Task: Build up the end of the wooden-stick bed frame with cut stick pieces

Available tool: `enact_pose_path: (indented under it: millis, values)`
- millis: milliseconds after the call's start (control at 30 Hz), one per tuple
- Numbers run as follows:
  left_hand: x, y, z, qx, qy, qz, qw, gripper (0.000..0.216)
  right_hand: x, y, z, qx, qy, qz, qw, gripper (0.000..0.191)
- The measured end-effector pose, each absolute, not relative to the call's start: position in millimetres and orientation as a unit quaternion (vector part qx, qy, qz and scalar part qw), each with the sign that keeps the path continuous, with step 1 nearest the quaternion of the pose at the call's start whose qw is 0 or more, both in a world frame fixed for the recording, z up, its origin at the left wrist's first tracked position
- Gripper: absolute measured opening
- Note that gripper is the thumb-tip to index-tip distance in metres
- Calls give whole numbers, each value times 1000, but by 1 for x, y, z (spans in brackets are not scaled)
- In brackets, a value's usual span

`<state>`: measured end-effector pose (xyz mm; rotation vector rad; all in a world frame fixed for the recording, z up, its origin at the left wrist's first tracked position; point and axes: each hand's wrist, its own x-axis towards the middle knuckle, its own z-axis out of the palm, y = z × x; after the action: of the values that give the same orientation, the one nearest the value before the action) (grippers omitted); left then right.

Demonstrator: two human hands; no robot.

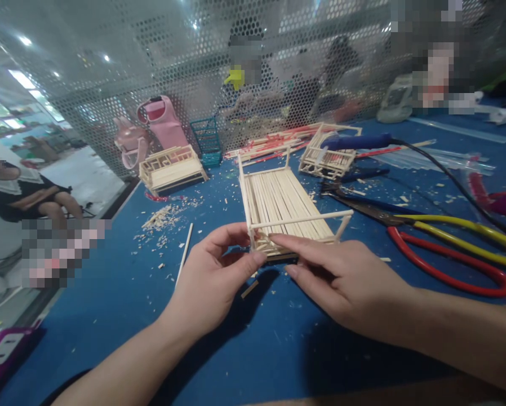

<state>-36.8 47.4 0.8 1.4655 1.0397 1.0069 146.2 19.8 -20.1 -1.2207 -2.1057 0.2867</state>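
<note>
Stick model (284, 197), pale and slatted, railed at both ends, set near the middle of the blue bench (109, 316). Pinching its near left corner between thumb and fingers with the left hand (206, 276). With the right hand (341, 276), stretching the index finger to the slat ends by that corner, thumb lower and apart; impossible to tell whether any hidden fingers grip the frame. Left of the model, a loose stick (184, 254) and, farther back, a heap of offcuts (159, 217). To its right, cutters (375, 211) with red and yellow handles. Beyond, a second stick model (327, 160), partly hidden by a blue-handled tool (358, 141). Toward the far left corner, a sofa-shaped stick piece (172, 175). Along the far edge, red and pale sticks (274, 142), a teal rack (206, 141) and a pink bag (166, 127), before a perforated screen (151, 62).
</note>
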Motion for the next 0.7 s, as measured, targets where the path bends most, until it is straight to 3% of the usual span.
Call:
enact_pose_path:
  millis: [467, 700]
  values:
    - [-20, 47, 1, 590, 443, 482, 472, 19, 148, 21, -19, -457, -816, 146, 322, 52]
    - [-16, 47, 1, 567, 436, 509, 479, 43, 148, 21, -18, -457, -815, 160, 317, 53]
